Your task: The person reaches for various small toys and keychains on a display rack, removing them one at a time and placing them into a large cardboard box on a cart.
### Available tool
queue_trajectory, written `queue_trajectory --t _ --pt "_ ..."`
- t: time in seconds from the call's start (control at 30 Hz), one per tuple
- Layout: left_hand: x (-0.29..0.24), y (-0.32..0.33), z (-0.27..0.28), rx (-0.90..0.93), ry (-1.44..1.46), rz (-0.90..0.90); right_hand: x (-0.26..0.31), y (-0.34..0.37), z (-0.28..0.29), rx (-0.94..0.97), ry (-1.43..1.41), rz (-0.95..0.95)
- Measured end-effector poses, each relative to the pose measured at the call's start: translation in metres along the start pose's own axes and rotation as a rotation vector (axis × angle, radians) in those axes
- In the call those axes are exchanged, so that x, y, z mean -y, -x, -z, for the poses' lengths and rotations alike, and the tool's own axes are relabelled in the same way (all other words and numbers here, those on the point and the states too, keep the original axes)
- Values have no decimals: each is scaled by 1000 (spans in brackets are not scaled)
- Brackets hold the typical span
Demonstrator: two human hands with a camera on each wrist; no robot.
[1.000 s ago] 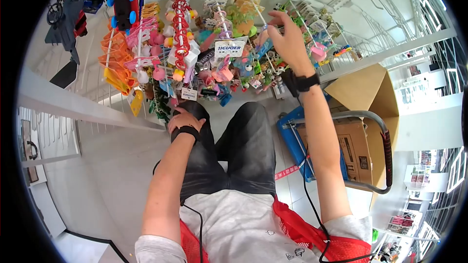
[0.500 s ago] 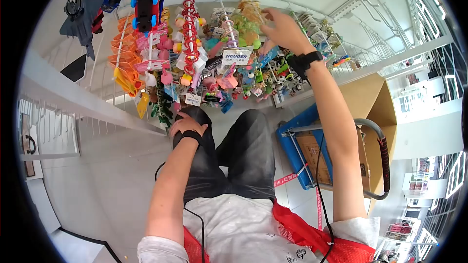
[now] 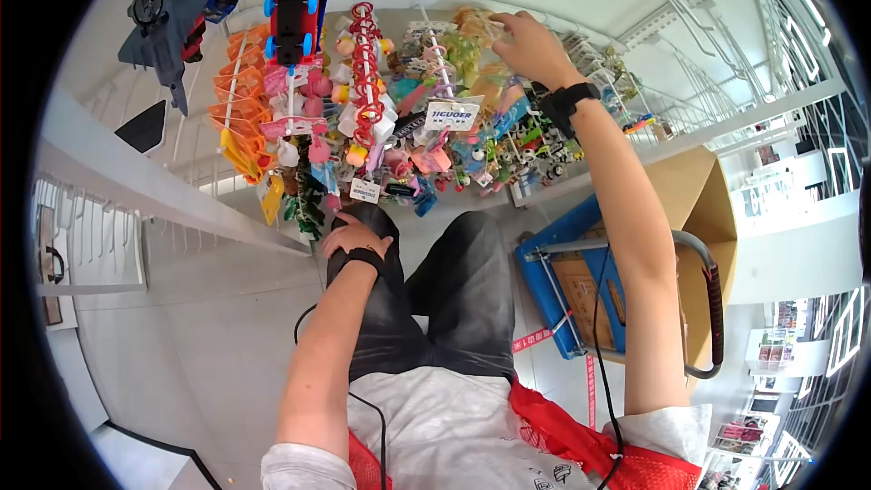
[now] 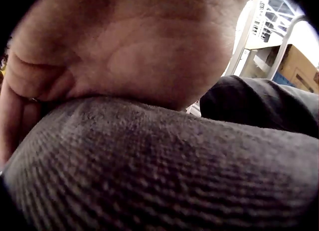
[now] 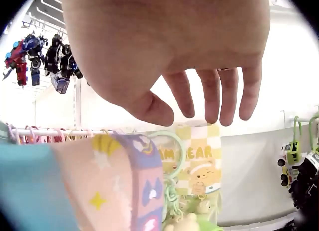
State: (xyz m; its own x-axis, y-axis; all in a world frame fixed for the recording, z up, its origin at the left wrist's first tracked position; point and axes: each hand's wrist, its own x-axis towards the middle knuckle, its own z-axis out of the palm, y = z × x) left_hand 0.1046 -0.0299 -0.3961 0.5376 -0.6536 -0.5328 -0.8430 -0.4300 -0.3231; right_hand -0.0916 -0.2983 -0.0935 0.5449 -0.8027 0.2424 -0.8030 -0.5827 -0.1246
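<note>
Bear card (image 5: 199, 159) upright, long axis vertical; right hand (image 5: 172, 47) open nearby; left hand (image 3: 358, 238) open on knee (image 4: 124, 156).

The right arm (image 3: 631, 218) is stretched forward, its elbow slightly bent, and in the head view the forearm is seen crossing the front edge of the rack (image 3: 708, 134). The right hand (image 3: 531, 47) is held up near the rack's far edge, palm down. Its four fingers (image 5: 212, 99) are extended and parted, the thumb (image 5: 158, 111) is angled inward, and nothing is gripped. The left arm (image 3: 322, 349) is reached forward and down, and the left hand (image 3: 359, 236) is rested on the left knee (image 3: 372, 214), palm against it. Both knees are bent and set apart. A black band is worn on each wrist.
</note>
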Motion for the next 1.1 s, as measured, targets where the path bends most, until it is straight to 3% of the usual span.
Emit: queue_trajectory --t 0.07,0.27,0.67,0.73,0.87,0.93,1.07,1.1 --pt "-1 -1 -1 10 9 3 1 -5 -9 -69 70 75" --pt "-2 -1 1 48 22 2 -3 -8 -18 44 114 98" --pt "-2 1 0 21 -19 -2 -3 15 10 -135 136 329" --pt "-2 2 1 11 -28 2 14 19 23 94 39 20" --pt "-1 4 2 2 -36 -3 13 11 16 63 -46 -86" --pt "-2 3 2 8 -34 -7 -5 0 -7 -261 59 281" --pt "-4 -1 -3 5 -32 -20 -20 -10 -17 -251 50 373" --pt "-3 -3 -5 3 -34 -22 -19 -12 -11 -128 44 283"
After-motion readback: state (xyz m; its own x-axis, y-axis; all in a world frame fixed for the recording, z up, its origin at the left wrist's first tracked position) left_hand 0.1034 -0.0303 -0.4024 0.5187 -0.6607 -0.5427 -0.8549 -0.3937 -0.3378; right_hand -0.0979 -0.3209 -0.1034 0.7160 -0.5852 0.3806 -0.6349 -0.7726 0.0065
